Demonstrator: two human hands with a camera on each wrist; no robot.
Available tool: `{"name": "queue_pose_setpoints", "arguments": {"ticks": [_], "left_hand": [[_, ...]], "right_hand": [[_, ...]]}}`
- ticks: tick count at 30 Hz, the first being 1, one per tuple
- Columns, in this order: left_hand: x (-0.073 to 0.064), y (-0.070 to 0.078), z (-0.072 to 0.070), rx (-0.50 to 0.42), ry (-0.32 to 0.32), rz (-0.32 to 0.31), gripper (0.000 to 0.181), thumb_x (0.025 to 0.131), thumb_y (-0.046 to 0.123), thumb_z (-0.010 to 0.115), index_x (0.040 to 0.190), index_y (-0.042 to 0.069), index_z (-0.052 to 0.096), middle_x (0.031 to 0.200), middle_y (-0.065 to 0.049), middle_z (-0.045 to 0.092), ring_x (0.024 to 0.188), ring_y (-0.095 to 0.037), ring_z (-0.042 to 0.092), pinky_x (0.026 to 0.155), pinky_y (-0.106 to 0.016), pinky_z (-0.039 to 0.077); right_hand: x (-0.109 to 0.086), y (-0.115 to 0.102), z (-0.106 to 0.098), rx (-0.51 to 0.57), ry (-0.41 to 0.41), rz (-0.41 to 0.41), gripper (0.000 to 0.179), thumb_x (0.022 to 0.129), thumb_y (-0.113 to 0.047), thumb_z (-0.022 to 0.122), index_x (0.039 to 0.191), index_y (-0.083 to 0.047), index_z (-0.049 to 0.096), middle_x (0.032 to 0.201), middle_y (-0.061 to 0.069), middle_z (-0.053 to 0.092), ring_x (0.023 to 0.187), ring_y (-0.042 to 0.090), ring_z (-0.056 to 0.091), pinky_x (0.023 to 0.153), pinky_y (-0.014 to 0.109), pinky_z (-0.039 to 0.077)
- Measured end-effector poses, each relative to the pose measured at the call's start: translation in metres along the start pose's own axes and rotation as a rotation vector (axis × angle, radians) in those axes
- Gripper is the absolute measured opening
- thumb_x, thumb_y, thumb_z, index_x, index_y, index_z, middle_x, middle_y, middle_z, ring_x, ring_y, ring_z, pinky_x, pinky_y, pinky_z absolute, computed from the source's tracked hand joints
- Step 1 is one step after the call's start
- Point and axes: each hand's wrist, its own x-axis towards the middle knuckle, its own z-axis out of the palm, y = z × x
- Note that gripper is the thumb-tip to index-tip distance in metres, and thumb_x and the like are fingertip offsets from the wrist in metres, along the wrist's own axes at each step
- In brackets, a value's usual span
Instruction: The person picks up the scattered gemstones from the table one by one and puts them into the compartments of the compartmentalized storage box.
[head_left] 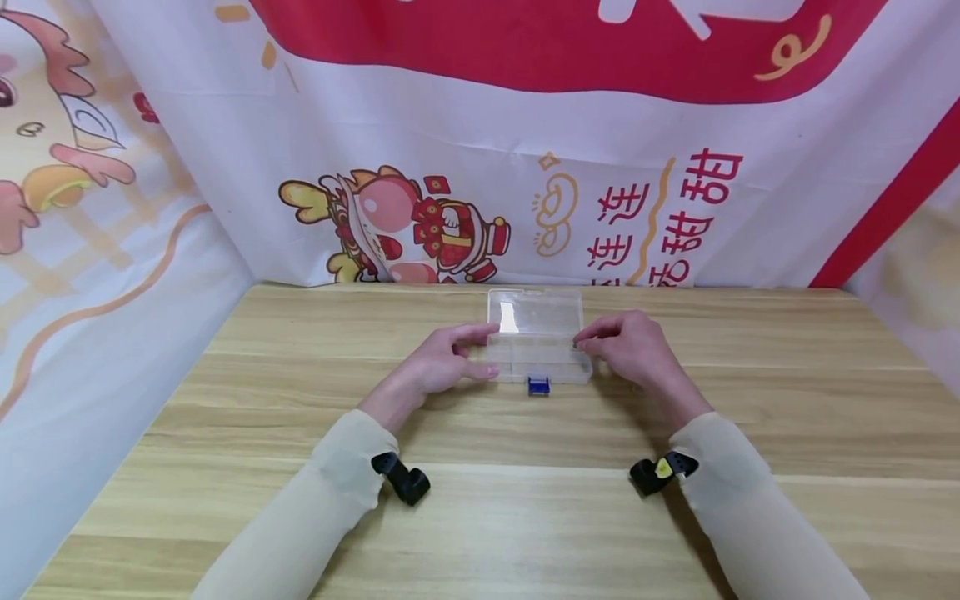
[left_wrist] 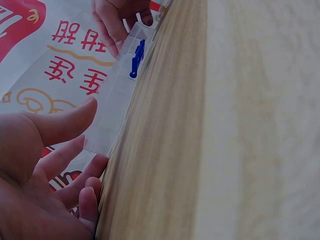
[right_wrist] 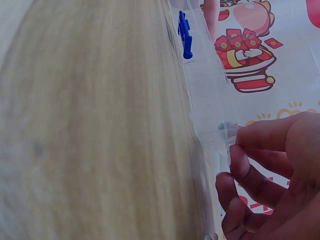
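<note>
A clear plastic compartment box [head_left: 536, 371] lies on the table with its lid [head_left: 543, 310] raised at the back. On the box's front edge is a blue latch [head_left: 538, 386]. My left hand [head_left: 442, 358] holds the box's left end, thumb at the front corner and forefinger towards the back. Over the right end, my right hand [head_left: 630, 343] pinches a small dark thing [head_left: 576, 342] between thumb and forefinger. Through the clear wall in the right wrist view it looks grey-green [right_wrist: 226, 125], but its kind is too small to tell.
The wooden table [head_left: 517, 517] reaches back to a white and red printed cloth [head_left: 450, 117]. A small shiny object [right_wrist: 211, 236] lies on the table near the right hand, at the lower edge of the right wrist view.
</note>
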Motion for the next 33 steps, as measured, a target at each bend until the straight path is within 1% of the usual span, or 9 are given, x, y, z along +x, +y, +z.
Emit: {"name": "queue_pose_setpoints", "arguments": {"ticks": [6,9,14,24,30,33], "left_hand": [[-0.0013,0.0011,0.0003,-0.010,-0.009,-0.011,0.067,0.091,0.018,0.084,0.150,0.037,0.059,0.157,0.002,0.054,0.144,-0.028,0.044,0.127,-0.053,0.030],[-0.0022,0.0015,0.0007,-0.010,-0.013,-0.012,0.068,0.090,0.019,0.083,0.151,0.037,0.058,0.158,0.001,0.053,0.141,-0.028,0.044,0.124,-0.054,0.032],[-0.0010,0.0006,0.0021,-0.011,-0.012,-0.012,0.066,0.091,0.019,0.083,0.150,0.037,0.059,0.157,0.002,0.054,0.135,-0.027,0.045,0.119,-0.051,0.034],[0.0008,-0.0003,0.0027,-0.013,-0.005,-0.023,0.065,0.091,0.021,0.084,0.149,0.038,0.061,0.155,0.003,0.055,0.133,-0.027,0.043,0.116,-0.048,0.035],[-0.0001,-0.0003,0.0022,-0.011,0.003,-0.017,0.065,0.091,0.020,0.084,0.149,0.038,0.060,0.155,0.003,0.055,0.132,-0.027,0.044,0.113,-0.046,0.036],[0.0001,-0.0002,0.0020,-0.008,0.006,-0.015,0.065,0.091,0.020,0.083,0.149,0.038,0.060,0.155,0.003,0.055,0.132,-0.026,0.045,0.114,-0.047,0.036]], "right_hand": [[-0.0001,0.0005,0.0006,0.001,-0.001,-0.011,0.020,0.103,-0.022,0.069,0.118,-0.018,0.081,0.133,0.012,0.070,0.104,0.027,0.055,0.082,0.034,0.044],[-0.0003,0.0011,0.0009,0.010,-0.003,-0.008,0.020,0.103,-0.022,0.069,0.118,-0.018,0.081,0.133,0.012,0.070,0.104,0.027,0.055,0.082,0.034,0.044],[-0.0004,0.0027,0.0008,0.006,-0.008,-0.018,0.020,0.103,-0.022,0.068,0.119,-0.017,0.080,0.132,0.012,0.070,0.104,0.027,0.055,0.081,0.034,0.044],[-0.0012,0.0028,0.0018,0.003,0.000,-0.030,0.020,0.103,-0.022,0.069,0.118,-0.017,0.080,0.134,0.013,0.070,0.107,0.028,0.057,0.085,0.034,0.045],[-0.0027,0.0008,0.0012,-0.007,0.002,-0.045,0.020,0.103,-0.022,0.070,0.118,-0.017,0.081,0.136,0.013,0.070,0.108,0.028,0.057,0.085,0.035,0.045],[-0.0029,0.0003,0.0008,-0.010,0.001,-0.051,0.020,0.103,-0.021,0.070,0.119,-0.017,0.081,0.136,0.013,0.070,0.107,0.028,0.057,0.085,0.034,0.044]]}}
